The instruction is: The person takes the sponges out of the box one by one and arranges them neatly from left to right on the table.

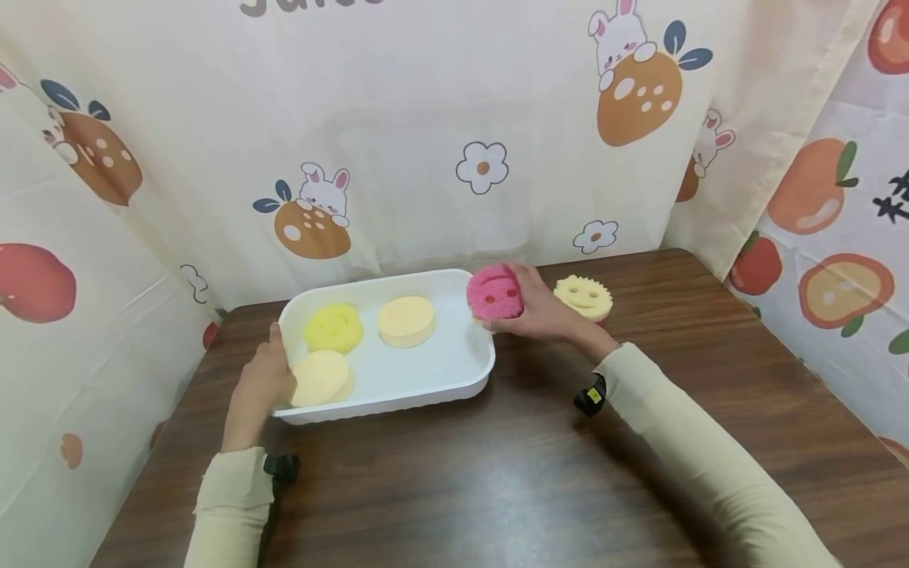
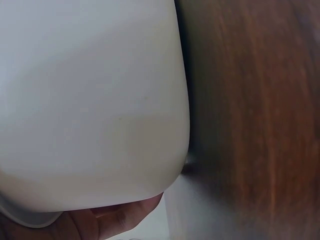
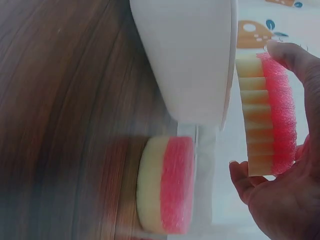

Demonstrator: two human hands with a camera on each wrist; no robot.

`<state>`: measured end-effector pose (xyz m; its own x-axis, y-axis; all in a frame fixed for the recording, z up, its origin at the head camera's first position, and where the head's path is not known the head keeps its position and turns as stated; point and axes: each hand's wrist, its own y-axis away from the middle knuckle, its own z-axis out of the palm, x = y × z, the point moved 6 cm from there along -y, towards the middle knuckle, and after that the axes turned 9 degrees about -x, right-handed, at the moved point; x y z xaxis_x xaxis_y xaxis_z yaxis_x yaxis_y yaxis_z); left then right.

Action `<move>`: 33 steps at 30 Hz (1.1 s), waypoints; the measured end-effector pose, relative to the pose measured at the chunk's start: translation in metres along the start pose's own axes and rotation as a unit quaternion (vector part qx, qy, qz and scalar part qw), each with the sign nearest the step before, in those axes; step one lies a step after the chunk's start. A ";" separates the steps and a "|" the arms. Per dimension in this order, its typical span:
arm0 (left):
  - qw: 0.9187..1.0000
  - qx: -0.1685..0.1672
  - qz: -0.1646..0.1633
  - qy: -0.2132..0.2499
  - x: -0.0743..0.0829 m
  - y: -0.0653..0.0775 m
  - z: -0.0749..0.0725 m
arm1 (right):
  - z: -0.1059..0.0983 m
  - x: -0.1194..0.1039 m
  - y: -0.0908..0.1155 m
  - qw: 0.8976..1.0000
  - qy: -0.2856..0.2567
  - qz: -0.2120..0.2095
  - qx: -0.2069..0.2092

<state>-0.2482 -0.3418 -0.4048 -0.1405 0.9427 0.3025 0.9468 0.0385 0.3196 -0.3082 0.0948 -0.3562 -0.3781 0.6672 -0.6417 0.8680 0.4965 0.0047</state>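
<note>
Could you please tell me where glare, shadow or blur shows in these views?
Head view: pale glare on the tabletop, a dark shadow beneath the right sleeve; left wrist: a soft-edged shadow across the white tray, wood grain smeared; right wrist: the sponge lying down looks blurrier than the held sponge.

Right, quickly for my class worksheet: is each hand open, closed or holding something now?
Left hand: holding the white tray at its left end.
Right hand: holding a pink-and-cream sponge.

Pale fruit-printed curtains (image 1: pixel 419 166) hang behind a brown table (image 1: pixel 440 497).
</note>
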 end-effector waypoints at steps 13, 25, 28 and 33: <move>1.000 -0.005 -0.003 -0.002 0.002 0.003 -0.001 | -0.013 0.027 0.009 0.999 0.004 0.027 0.026; 1.000 -0.003 0.001 -0.007 0.002 0.002 0.000 | -0.030 0.056 0.017 0.997 0.025 0.057 0.039; 1.000 -0.001 0.003 -0.006 0.003 0.002 0.000 | -0.036 0.066 0.019 0.997 0.026 0.062 0.043; 1.000 -0.003 -0.002 -0.006 0.003 0.002 -0.001 | -0.046 0.080 0.025 0.996 0.017 0.078 0.042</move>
<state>-0.2471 -0.3394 -0.4025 -0.1413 0.9464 0.2906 0.9443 0.0408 0.3265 -0.3314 0.1858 -0.3724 -0.2464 0.7522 -0.6112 0.9401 0.3387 0.0377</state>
